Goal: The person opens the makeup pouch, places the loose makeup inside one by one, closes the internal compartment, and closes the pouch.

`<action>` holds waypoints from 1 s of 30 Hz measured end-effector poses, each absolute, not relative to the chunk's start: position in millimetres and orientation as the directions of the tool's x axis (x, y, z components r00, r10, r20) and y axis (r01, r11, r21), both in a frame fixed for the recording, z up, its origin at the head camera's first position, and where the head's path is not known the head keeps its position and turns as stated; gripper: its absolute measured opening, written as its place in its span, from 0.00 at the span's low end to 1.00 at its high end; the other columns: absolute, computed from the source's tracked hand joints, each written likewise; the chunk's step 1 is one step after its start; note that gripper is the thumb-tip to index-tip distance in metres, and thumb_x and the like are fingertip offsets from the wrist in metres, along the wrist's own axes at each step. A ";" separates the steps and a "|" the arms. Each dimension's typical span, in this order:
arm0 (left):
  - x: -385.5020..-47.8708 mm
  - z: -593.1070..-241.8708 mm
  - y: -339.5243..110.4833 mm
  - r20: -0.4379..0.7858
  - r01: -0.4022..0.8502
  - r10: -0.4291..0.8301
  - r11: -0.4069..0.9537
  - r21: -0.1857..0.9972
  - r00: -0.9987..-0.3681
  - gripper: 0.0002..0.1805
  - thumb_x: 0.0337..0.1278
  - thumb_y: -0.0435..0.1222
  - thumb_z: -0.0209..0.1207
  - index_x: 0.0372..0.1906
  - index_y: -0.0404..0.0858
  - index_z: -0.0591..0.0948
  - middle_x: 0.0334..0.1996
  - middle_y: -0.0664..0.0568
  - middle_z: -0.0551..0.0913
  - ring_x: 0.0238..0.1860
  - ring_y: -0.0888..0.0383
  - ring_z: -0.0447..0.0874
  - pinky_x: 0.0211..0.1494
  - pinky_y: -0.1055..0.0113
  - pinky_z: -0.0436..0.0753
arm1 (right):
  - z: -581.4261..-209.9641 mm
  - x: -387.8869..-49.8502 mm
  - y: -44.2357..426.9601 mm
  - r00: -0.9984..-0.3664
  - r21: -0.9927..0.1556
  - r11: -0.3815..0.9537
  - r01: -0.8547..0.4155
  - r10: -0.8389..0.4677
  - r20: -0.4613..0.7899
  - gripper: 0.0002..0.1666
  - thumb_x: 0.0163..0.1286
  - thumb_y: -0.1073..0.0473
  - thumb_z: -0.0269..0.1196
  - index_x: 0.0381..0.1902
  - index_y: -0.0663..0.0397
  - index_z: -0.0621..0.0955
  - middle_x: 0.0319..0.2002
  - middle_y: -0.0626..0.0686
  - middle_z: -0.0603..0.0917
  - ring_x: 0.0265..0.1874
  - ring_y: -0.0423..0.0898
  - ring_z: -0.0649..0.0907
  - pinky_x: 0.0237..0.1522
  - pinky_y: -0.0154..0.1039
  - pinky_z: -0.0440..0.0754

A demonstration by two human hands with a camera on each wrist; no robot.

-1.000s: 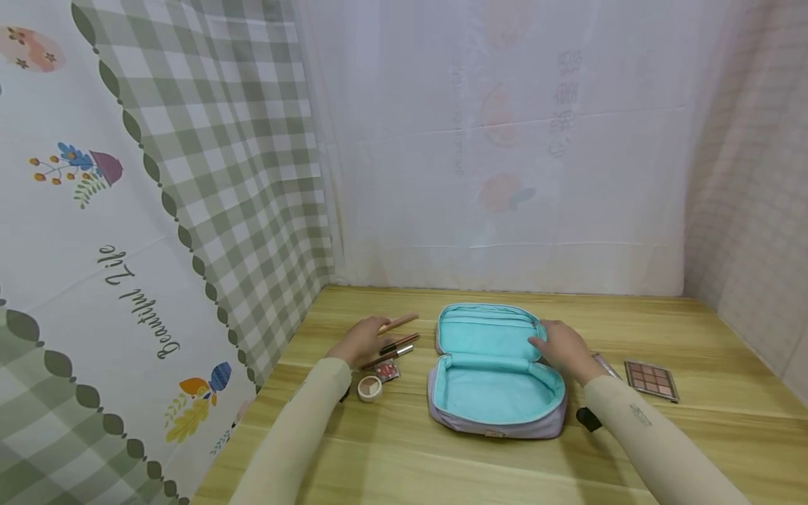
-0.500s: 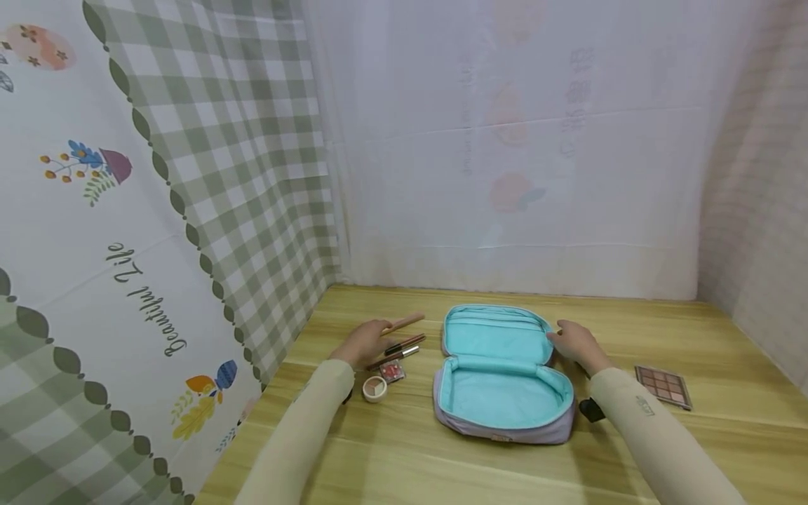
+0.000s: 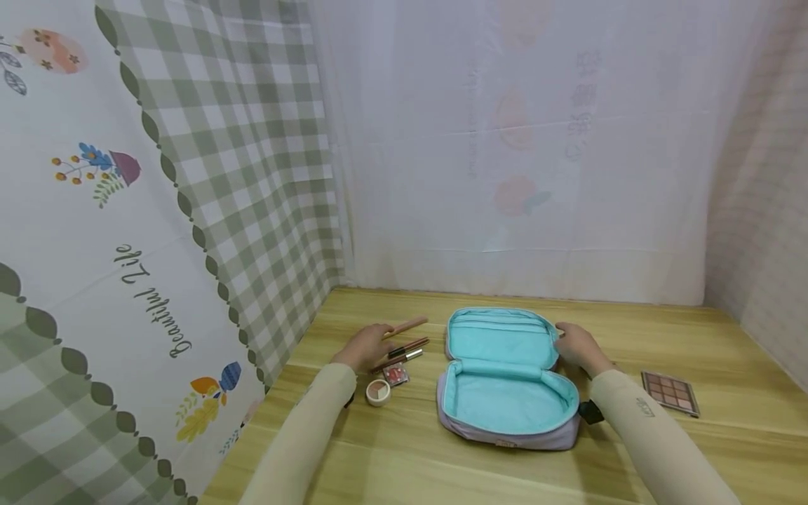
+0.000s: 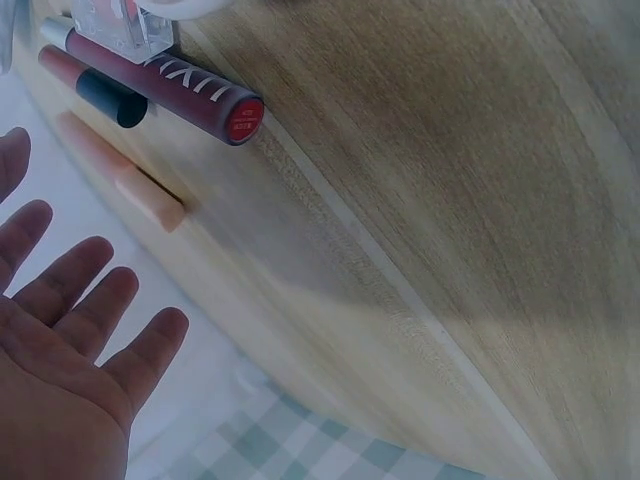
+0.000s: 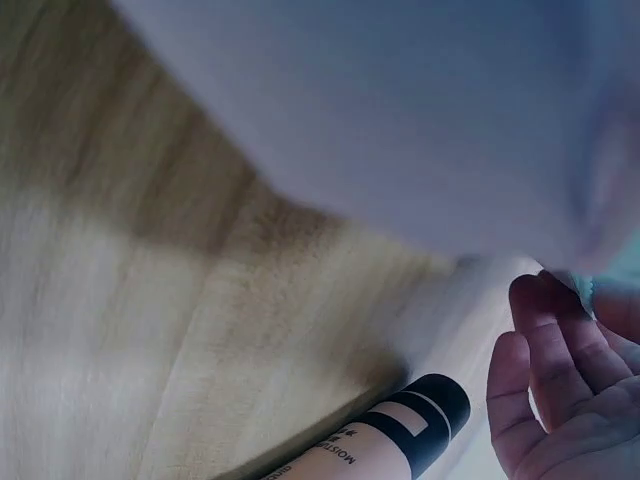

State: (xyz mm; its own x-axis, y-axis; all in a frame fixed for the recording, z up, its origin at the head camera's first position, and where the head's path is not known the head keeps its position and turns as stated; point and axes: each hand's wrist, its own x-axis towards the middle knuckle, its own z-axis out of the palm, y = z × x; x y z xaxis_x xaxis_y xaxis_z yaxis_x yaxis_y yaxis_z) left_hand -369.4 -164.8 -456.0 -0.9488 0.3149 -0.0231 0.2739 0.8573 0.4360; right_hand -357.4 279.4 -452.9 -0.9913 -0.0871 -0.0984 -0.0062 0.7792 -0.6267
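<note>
The lavender pouch (image 3: 480, 438) lies open on the surface (image 3: 404, 473), its turquoise lid (image 3: 499, 341) folded back; the right hand (image 3: 581, 349), grip narrow, pinches the lid's right edge, near a black-capped tube (image 5: 370, 440). The left hand (image 3: 365, 348), grip wide, is beside a pink stick (image 3: 409, 325) and two slim tubes (image 3: 413, 345). A palette (image 3: 670, 393) lies farther right.

The cream-sleeved left arm (image 3: 303, 438) rises from the bottom edge to a bare left hand (image 3: 362, 348) left of centre, its fingers (image 4: 75, 282) loosely spread; the cream-sleeved right arm (image 3: 656, 438) slants up from the lower right to a bare right hand (image 3: 579, 348), thumb and curled fingers pinching.
</note>
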 end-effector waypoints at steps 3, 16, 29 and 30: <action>-370.8 -456.7 -161.5 -0.026 0.288 0.336 0.842 0.455 -0.942 0.23 0.72 0.41 0.56 0.67 0.37 0.74 0.62 0.41 0.77 0.54 0.49 0.79 0.59 0.51 0.76 | -452.8 -358.2 279.5 -0.990 -0.660 0.751 0.005 -0.088 -0.107 0.36 0.67 0.70 0.43 0.72 0.80 0.53 0.64 0.81 0.62 0.61 0.76 0.66 0.60 0.68 0.67; -375.0 -455.8 -153.9 -0.056 0.226 0.282 0.858 0.461 -0.958 0.22 0.73 0.38 0.55 0.67 0.36 0.75 0.63 0.40 0.76 0.60 0.47 0.76 0.58 0.53 0.77 | -442.5 -358.6 279.3 -0.989 -0.756 0.651 -0.065 -0.141 -0.037 0.40 0.61 0.77 0.45 0.73 0.73 0.54 0.62 0.78 0.64 0.58 0.72 0.69 0.48 0.57 0.75; -383.3 -451.5 -163.0 -0.052 0.221 0.257 0.905 0.364 -0.965 0.24 0.73 0.39 0.55 0.68 0.37 0.72 0.62 0.43 0.76 0.62 0.45 0.73 0.66 0.49 0.70 | -431.5 -354.9 280.5 -0.985 -0.727 0.666 -0.164 -0.154 0.080 0.30 0.78 0.60 0.50 0.72 0.68 0.63 0.61 0.75 0.70 0.59 0.71 0.72 0.54 0.63 0.75; -383.5 -450.6 -163.3 -0.055 0.212 0.248 0.906 0.366 -0.967 0.24 0.73 0.40 0.55 0.69 0.38 0.72 0.63 0.43 0.75 0.63 0.44 0.73 0.67 0.49 0.69 | -430.3 -354.0 281.0 -0.985 -0.720 0.672 -0.169 -0.147 0.094 0.30 0.79 0.56 0.50 0.71 0.69 0.65 0.61 0.75 0.71 0.59 0.71 0.72 0.55 0.64 0.74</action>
